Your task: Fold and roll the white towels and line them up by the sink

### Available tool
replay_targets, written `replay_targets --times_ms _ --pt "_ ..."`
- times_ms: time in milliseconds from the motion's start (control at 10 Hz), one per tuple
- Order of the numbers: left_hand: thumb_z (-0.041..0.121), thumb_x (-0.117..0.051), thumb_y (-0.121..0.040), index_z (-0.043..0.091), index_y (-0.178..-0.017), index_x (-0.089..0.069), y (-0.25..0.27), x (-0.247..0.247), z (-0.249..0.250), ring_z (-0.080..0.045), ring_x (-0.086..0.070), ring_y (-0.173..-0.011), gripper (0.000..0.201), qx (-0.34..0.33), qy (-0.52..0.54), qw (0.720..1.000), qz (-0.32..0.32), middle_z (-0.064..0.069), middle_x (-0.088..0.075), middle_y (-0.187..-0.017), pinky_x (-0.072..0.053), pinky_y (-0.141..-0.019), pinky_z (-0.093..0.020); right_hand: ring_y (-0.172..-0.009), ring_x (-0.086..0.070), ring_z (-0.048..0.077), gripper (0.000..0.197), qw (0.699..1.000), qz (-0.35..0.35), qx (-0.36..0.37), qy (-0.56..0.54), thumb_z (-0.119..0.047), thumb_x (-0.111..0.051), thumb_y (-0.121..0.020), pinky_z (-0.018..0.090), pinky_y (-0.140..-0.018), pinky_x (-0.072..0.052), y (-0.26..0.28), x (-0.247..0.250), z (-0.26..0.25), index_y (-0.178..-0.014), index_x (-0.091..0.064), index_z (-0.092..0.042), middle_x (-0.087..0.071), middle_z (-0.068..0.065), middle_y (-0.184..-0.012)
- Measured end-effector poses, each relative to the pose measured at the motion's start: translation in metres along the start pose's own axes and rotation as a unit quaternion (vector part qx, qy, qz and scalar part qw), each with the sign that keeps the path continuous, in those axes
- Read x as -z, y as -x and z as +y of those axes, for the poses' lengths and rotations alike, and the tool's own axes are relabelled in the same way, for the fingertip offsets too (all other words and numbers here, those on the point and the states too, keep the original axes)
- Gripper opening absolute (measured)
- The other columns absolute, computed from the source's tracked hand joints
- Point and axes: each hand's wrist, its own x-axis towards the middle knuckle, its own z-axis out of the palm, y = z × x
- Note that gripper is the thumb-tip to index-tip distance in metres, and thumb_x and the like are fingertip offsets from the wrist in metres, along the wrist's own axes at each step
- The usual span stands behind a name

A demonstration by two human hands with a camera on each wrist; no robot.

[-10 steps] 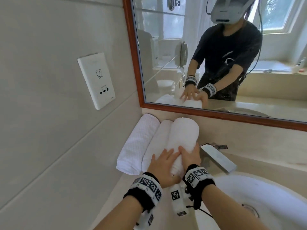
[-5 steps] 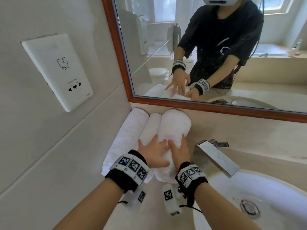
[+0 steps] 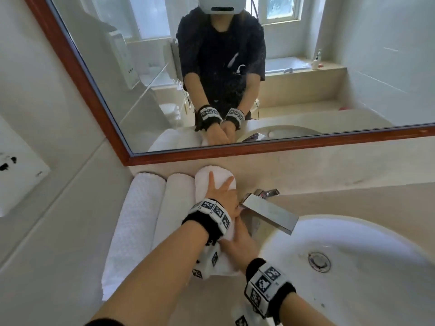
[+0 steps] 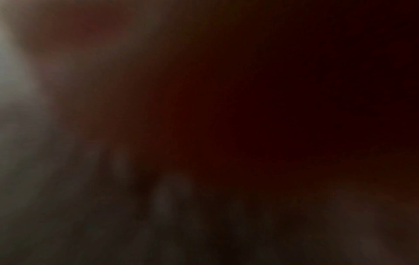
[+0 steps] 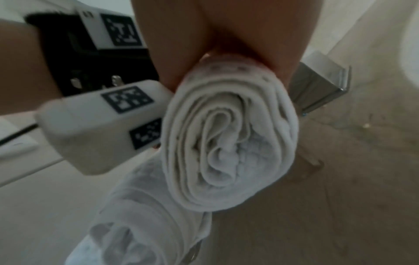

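Third roll set beside the sink

The rolled towel [image 3: 217, 178] (white, nubbly, spiral end showing) lies at 9 o'clock of the faucet [image 3: 268, 209], touching the middle roll [image 3: 175, 203]; left hand [image 3: 223, 196] lies flat-fingered on it, right hand [image 3: 240, 245] presses its near end.

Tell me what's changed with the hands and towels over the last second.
The left hand slid forward along the third rolled towel toward the mirror, fingers spread flat. The right hand dropped back to the near end and now sits behind the left. The two other rolled towels stayed lined up by the wall.
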Motion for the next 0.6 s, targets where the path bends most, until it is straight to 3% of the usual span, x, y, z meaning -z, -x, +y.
replay_targets --times_ms 100,200,300,400,500,600 --pt "0.041 -0.027 -0.098 0.032 -0.133 -0.049 0.009 -0.002 -0.015 -0.019 0.004 -0.149 0.042 0.005 0.017 1.000 0.000 0.012 -0.032 -0.152 0.006 -0.106 -0.073 -0.091 -0.062 0.023 0.089 1.000 0.017 -0.006 0.005 -0.064 -0.047 -0.069 0.029 -0.077 -0.048 0.001 -0.011 -0.010 -0.146 -0.015 -0.033 -0.064 0.007 -0.119" --pt "0.037 -0.032 -0.098 0.040 -0.122 -0.057 0.026 -0.011 -0.045 -0.013 0.006 -0.148 0.035 0.035 0.079 0.996 0.023 0.018 -0.028 -0.152 0.005 -0.110 -0.067 -0.096 -0.055 0.014 0.067 0.994 -0.006 0.015 -0.111 -0.038 -0.063 -0.085 0.024 -0.081 -0.040 -0.007 -0.031 -0.028 -0.143 -0.030 -0.027 -0.059 0.005 -0.127" --pt "0.036 -0.032 -0.097 0.041 -0.113 -0.064 0.030 -0.016 -0.048 -0.013 0.005 -0.148 0.036 0.042 0.074 0.996 0.034 0.019 -0.029 -0.152 0.006 -0.110 -0.067 -0.118 -0.052 0.018 0.074 0.986 -0.008 0.029 -0.162 -0.034 -0.064 -0.087 0.026 -0.093 -0.038 -0.011 -0.039 -0.024 -0.148 -0.024 -0.026 -0.052 0.003 -0.137" --pt "0.034 -0.028 -0.098 0.040 -0.116 -0.062 0.023 -0.016 -0.038 -0.014 0.005 -0.148 0.040 0.037 0.060 0.997 0.019 0.018 -0.028 -0.153 0.010 -0.108 -0.069 -0.120 -0.045 0.012 0.075 0.986 -0.027 0.024 -0.163 -0.033 -0.064 -0.087 0.025 -0.099 -0.036 -0.007 -0.027 -0.021 -0.148 -0.021 -0.025 -0.046 -0.004 -0.135" --pt "0.032 -0.026 -0.098 0.038 -0.120 -0.061 0.020 -0.016 -0.035 -0.015 0.005 -0.149 0.042 0.037 0.072 0.996 0.020 0.018 -0.028 -0.153 0.013 -0.107 -0.070 -0.120 -0.054 0.022 0.061 0.990 -0.079 -0.006 -0.120 -0.040 -0.059 -0.088 0.037 -0.105 -0.043 -0.005 -0.011 -0.012 -0.142 -0.036 -0.024 -0.054 0.002 -0.135" --pt "0.034 -0.024 -0.098 0.036 -0.127 -0.056 0.014 -0.020 -0.030 -0.018 0.006 -0.149 0.043 0.024 0.030 0.999 0.006 0.016 -0.028 -0.153 0.015 -0.105 -0.071 -0.115 -0.059 0.015 0.037 0.986 -0.074 -0.002 -0.149 -0.022 -0.057 -0.092 0.027 -0.100 -0.048 0.005 0.023 -0.006 -0.129 -0.056 -0.020 -0.063 0.002 -0.127"
